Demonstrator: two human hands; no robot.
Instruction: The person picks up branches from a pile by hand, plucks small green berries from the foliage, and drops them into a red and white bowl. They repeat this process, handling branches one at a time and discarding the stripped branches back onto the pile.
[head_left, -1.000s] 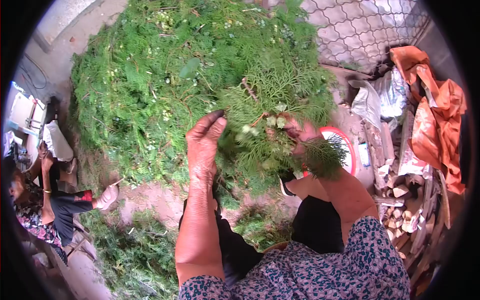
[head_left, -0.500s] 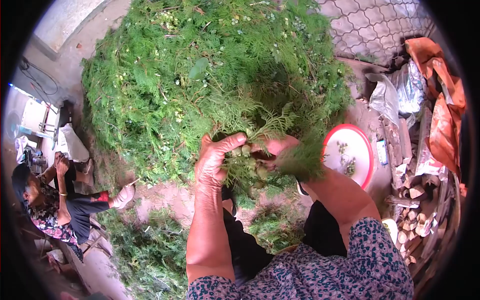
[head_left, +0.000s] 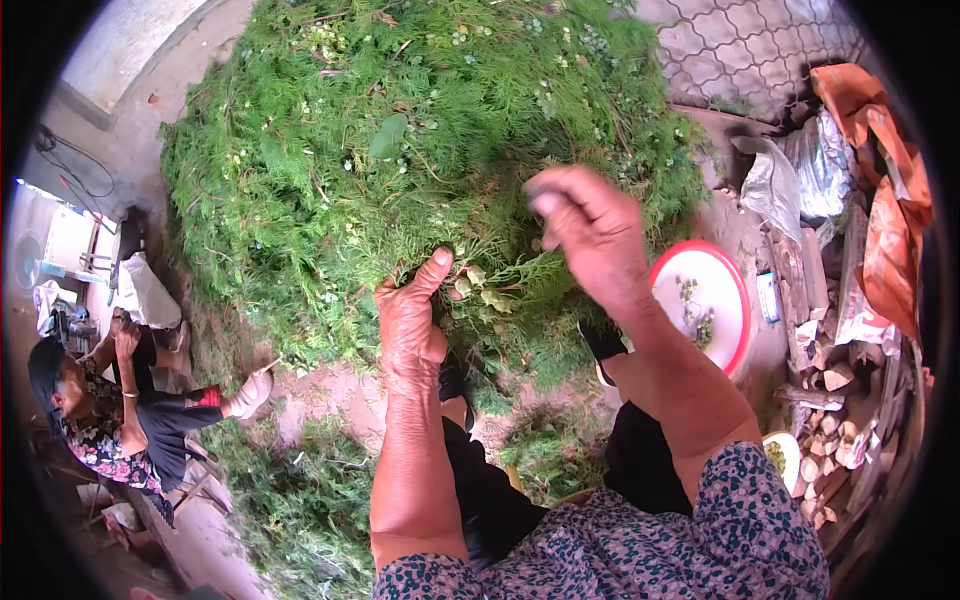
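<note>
My left hand point(head_left: 412, 318) is closed on a green leafy sprig point(head_left: 500, 285) with pale round seed cones on it. Up and to the right of the sprig, my right hand point(head_left: 595, 225) is raised with its fingers curled and pressed together; whether anything small is between them I cannot make out. Both hands are in front of a large heap of green branches point(head_left: 300, 180). To the right of the heap stands a white basin with a red rim point(head_left: 745, 300), holding a few small green cones.
Another person point(head_left: 110, 420) sits at the left. Cut greenery point(head_left: 290, 500) lies on the floor near my feet. At the right are stacked firewood point(head_left: 825, 440), an orange cloth point(head_left: 885, 250), plastic sacks point(head_left: 770, 180) and a small bowl point(head_left: 790, 462). Wire mesh point(head_left: 750, 50) is behind.
My right hand has let go of the sprig and moved up and to the right, away from my left hand. My left hand has shifted slightly up and left, still holding the sprig.
</note>
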